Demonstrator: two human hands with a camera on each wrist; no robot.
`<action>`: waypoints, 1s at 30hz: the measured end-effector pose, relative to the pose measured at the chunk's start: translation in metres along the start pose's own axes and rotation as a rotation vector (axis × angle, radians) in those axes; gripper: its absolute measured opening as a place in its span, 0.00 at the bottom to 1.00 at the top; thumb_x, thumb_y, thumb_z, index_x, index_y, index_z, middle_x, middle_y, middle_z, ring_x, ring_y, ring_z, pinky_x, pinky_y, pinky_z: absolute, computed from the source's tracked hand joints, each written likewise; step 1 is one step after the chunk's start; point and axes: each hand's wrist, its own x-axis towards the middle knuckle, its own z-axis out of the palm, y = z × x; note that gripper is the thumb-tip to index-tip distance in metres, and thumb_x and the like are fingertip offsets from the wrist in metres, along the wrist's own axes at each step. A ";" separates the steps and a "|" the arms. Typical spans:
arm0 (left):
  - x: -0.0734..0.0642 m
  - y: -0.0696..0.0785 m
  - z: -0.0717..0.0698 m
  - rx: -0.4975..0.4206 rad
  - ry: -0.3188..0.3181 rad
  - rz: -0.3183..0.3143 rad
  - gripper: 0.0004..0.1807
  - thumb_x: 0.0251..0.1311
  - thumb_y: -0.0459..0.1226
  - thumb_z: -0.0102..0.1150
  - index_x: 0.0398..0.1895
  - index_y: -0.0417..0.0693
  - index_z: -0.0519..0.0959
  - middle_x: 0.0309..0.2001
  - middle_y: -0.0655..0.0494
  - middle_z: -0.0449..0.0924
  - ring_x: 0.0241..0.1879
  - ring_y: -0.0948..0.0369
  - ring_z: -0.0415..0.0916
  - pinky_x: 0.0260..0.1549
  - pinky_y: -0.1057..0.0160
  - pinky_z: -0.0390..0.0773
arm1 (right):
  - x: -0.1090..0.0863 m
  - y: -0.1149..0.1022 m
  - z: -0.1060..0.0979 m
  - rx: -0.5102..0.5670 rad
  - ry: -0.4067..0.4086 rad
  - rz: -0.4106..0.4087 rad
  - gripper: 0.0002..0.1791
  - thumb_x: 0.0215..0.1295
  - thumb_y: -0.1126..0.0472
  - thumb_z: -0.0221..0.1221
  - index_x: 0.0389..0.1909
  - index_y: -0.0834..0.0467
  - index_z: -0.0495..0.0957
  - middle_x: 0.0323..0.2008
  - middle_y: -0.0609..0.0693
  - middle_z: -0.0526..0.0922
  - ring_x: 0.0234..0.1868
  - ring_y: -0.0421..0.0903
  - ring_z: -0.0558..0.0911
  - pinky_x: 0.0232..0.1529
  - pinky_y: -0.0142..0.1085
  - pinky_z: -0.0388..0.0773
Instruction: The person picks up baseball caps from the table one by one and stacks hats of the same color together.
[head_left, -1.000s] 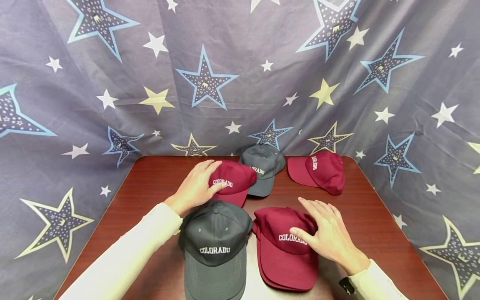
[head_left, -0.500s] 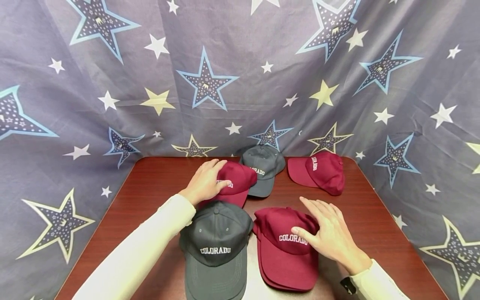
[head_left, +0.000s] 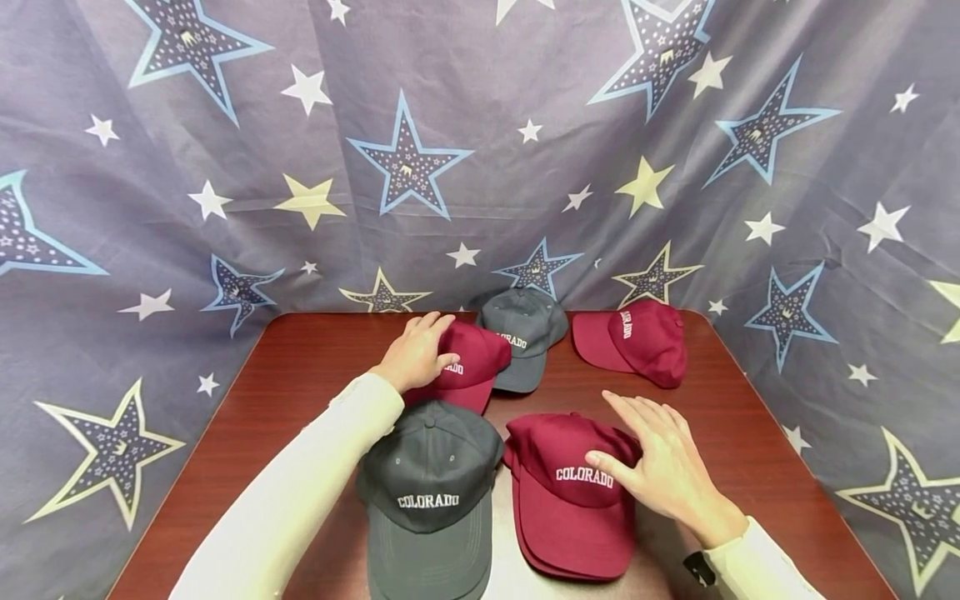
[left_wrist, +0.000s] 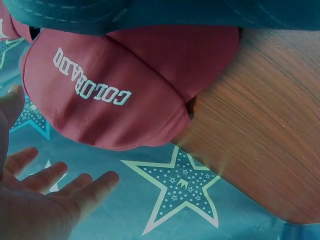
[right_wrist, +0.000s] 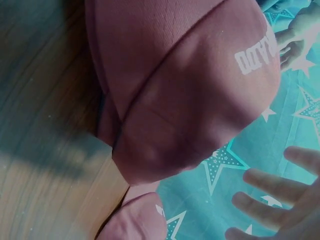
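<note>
In the head view my left hand (head_left: 415, 354), fingers loosely extended, hovers at the left side of a maroon baseball cap (head_left: 476, 346), hiding part of its lettering. The left wrist view shows those fingers apart from this cap's crown (left_wrist: 100, 75). My right hand (head_left: 663, 458) spreads its fingers beside the right side of a stack of maroon caps (head_left: 577, 533) lettered COLORADO. From the right wrist, its fingers (right_wrist: 265, 205) stand off from the stack's crown (right_wrist: 185, 115). Between my forearms sits a dark grey COLORADO cap (head_left: 431, 550), brim toward me.
Behind the left maroon cap stands another grey cap (head_left: 525, 321), partly overlapped by it. At the back right a maroon cap (head_left: 652, 346) lies with its brim pointing left. A star-printed curtain (head_left: 480, 208) encloses the back and sides of the brown wooden table (head_left: 300, 358).
My left hand has shifted right over the back maroon cap, covering more of its lettering. My right hand has barely moved, and the caps stay in place.
</note>
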 end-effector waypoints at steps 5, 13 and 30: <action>0.009 0.003 0.003 0.000 -0.039 -0.037 0.41 0.64 0.43 0.70 0.78 0.45 0.63 0.75 0.38 0.60 0.73 0.37 0.57 0.59 0.36 0.75 | -0.001 0.001 -0.002 -0.003 -0.001 0.000 0.48 0.52 0.34 0.72 0.73 0.47 0.71 0.60 0.53 0.81 0.63 0.59 0.75 0.65 0.59 0.60; 0.016 -0.004 0.011 -0.022 -0.102 -0.086 0.44 0.64 0.40 0.69 0.80 0.47 0.58 0.80 0.39 0.51 0.76 0.35 0.50 0.60 0.34 0.72 | -0.002 0.002 -0.004 0.002 -0.003 0.011 0.48 0.52 0.33 0.72 0.73 0.46 0.71 0.60 0.53 0.81 0.63 0.58 0.74 0.65 0.59 0.60; 0.018 -0.016 0.024 -0.025 -0.090 -0.074 0.42 0.64 0.36 0.69 0.79 0.43 0.59 0.73 0.36 0.61 0.72 0.35 0.56 0.61 0.38 0.73 | -0.003 0.005 -0.006 -0.017 -0.016 0.026 0.47 0.53 0.32 0.71 0.73 0.46 0.70 0.62 0.52 0.80 0.64 0.59 0.74 0.65 0.59 0.60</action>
